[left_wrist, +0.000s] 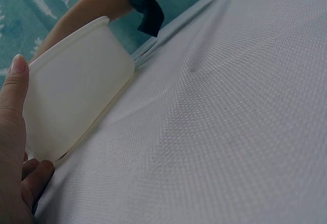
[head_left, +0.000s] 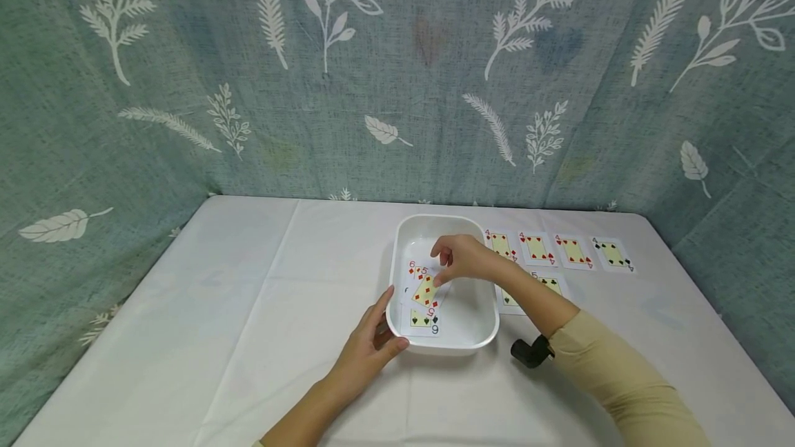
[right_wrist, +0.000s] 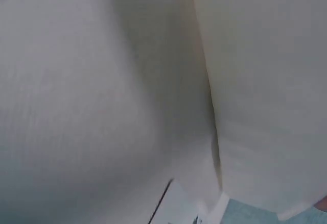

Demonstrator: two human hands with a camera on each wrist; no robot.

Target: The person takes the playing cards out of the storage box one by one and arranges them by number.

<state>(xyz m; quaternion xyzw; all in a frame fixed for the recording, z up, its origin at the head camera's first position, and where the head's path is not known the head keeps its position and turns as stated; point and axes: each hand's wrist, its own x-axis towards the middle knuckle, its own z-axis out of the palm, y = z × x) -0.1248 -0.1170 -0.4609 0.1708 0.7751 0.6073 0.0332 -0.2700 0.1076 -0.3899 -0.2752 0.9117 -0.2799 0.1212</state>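
Note:
A white plastic tub (head_left: pixel 472 326) stands on the table with several playing cards in it. On top lies a tilted five of diamonds (head_left: pixel 424 293), overlapping a spade card (head_left: pixel 419 323) and another diamond card. My right hand (head_left: pixel 468 257) reaches over the tub from the right, thumb tip at the edge of the five of diamonds. White tub floor shows between that thumb and the bent index finger. My left hand (head_left: pixel 363 350) grips the tub's near left corner, fingers on the side wall and thumb at the near rim; the left wrist view shows its fingers against the wall (left_wrist: pixel 82 86).
Right of the tub runs a row of fours, from the four of diamonds (head_left: pixel 500 243) to a black-suited four (head_left: pixel 613 254). Below it lie black-suited cards (head_left: pixel 549 283), partly hidden by the right forearm. A black device (head_left: pixel 531 352) sits at the right wrist. A patterned curtain (head_left: pixel 385 88) hangs behind.

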